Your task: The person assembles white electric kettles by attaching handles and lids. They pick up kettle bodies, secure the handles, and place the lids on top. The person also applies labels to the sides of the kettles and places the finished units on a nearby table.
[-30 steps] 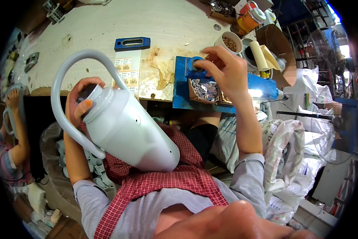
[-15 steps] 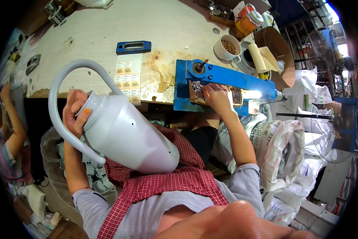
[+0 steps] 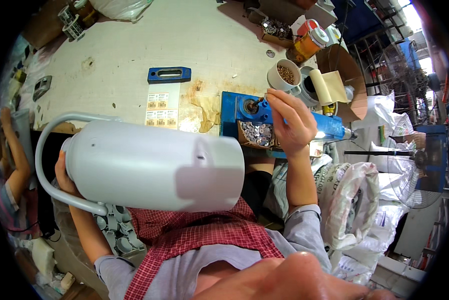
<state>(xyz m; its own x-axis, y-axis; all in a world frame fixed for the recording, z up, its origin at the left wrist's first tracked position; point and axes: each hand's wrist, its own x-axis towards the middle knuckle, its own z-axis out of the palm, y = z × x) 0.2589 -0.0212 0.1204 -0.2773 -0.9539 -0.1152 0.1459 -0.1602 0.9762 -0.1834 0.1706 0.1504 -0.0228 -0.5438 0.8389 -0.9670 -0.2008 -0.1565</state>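
In the head view the left hand (image 3: 64,177), at about nine o'clock, grips the neck end of a large white plastic jug (image 3: 157,167) that lies sideways across the middle of the picture, its grey loop handle (image 3: 47,150) curving around the hand; how the fingers wrap cannot be seen behind the jug. At about two o'clock the right hand (image 3: 292,122) is raised over a blue press tool (image 3: 284,120) on the worn white workbench (image 3: 119,55), fingers curled and pinched together at the tips, though anything between them is too small to tell. Just under that hand a small tray of silvery metal discs (image 3: 257,134) sits in the tool, and a white cup of brown pellets (image 3: 284,75) stands just beyond, toward one o'clock.
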